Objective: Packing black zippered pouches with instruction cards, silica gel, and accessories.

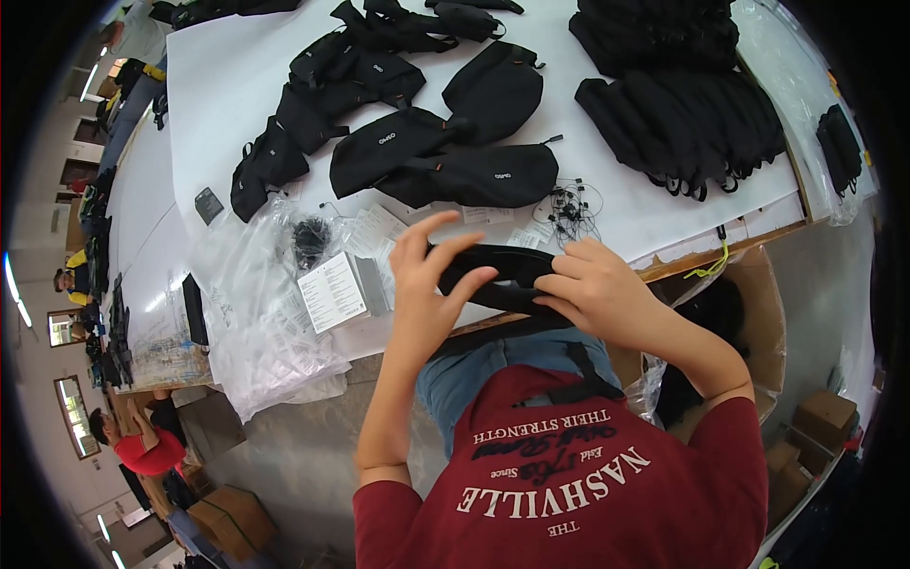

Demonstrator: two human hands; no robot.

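Gripping the right end of a black fabric piece point(512, 296), the right hand point(590, 283) has its fingers and thumb closed on the cloth. Just across from it, the left hand point(427, 275) is spread wide at the other end, thumb and fingers parted around the dark edge; whether they press on it, I cannot tell. The piece lies between the two hands, above the near edge of the white table point(213, 81).

Just beyond the right hand sits a tangle of thin black cords point(573, 211). Beside the left hand, to its left, stands a stack of white printed cards point(332, 292), with clear plastic bags point(261, 332) further left and a dark bundle of cords point(310, 241) just past the cards. To the right of the right hand, a yellow-green cord point(711, 263) hangs at the table edge near an open cardboard box point(766, 303).

Farther beyond both hands, black pouches point(498, 175) lie scattered, some overlapping. Beyond and right of the right hand, more pouches are heaped in a thick black pile point(682, 128). Well off to the left hand's left is a person in a red top point(150, 448).
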